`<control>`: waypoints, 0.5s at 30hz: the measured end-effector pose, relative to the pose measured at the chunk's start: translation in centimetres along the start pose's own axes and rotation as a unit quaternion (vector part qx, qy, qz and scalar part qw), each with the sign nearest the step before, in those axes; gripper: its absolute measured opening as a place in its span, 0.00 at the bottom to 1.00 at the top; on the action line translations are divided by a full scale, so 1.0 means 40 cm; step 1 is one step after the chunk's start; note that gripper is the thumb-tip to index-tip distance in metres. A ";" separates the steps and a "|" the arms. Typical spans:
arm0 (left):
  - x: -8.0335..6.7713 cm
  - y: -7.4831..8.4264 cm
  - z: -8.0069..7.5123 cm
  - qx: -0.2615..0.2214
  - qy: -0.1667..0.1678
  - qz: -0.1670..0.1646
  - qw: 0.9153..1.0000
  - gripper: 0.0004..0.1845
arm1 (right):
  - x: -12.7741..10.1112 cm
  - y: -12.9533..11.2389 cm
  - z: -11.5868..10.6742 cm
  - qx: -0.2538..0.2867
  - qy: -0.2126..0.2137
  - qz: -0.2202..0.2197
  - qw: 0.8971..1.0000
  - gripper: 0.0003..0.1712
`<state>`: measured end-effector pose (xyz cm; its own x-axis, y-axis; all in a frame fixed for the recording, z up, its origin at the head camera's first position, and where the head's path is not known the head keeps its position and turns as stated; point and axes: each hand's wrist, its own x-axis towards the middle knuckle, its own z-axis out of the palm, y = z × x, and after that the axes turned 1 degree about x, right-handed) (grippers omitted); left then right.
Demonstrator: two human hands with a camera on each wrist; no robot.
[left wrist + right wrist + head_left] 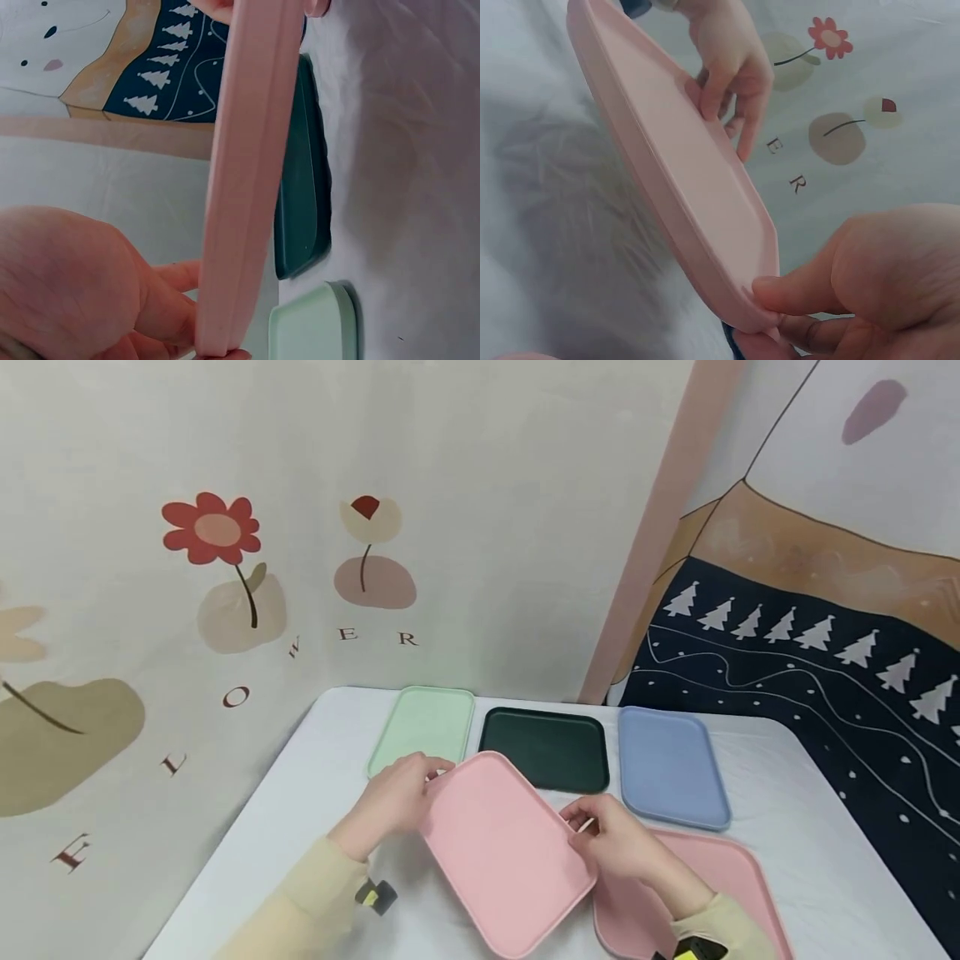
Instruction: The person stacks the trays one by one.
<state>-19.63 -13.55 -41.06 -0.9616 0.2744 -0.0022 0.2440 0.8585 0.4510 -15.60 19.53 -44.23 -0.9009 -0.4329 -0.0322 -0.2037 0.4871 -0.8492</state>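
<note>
A pink rectangular tray with a low rim is held tilted above the white-covered table by both hands. My left hand grips its upper left corner. Along the right edge, my right hand pinches the rim; in the right wrist view its thumb lies on the inner face, with fingers underneath. Edge-on in the left wrist view, the pink tray hides part of the left fingers. A larger pink tray lies on the table under the right forearm, partly covered by it and the held tray.
Behind the held tray lie a light green tray, a dark green tray and a blue tray, in a row. A white cloth covers the table. Printed curtains hang behind and to the sides.
</note>
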 end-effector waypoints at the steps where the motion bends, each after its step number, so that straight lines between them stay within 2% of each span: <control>1: 0.006 0.004 -0.001 0.005 0.002 0.002 1.000 0.20 | -0.004 -0.001 -0.001 0.008 -0.003 0.003 1.000 0.17; 7: 0.040 0.023 -0.004 -0.010 0.004 -0.005 1.000 0.23 | -0.030 0.001 -0.009 0.054 -0.010 0.006 0.998 0.20; 11: 0.053 0.029 0.005 -0.058 0.007 -0.011 0.998 0.21 | -0.048 0.010 -0.012 0.084 0.016 0.018 0.996 0.20; 15: 0.059 0.028 0.020 -0.123 0.021 -0.015 0.992 0.18 | -0.064 0.022 -0.016 0.104 0.035 0.031 0.994 0.22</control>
<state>-21.51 -11.59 -41.27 -0.9734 0.2287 0.0157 0.1827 0.7325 0.6558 -13.72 21.55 -44.57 -0.9353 -0.3491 -0.0581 -0.0694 0.3418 -0.9372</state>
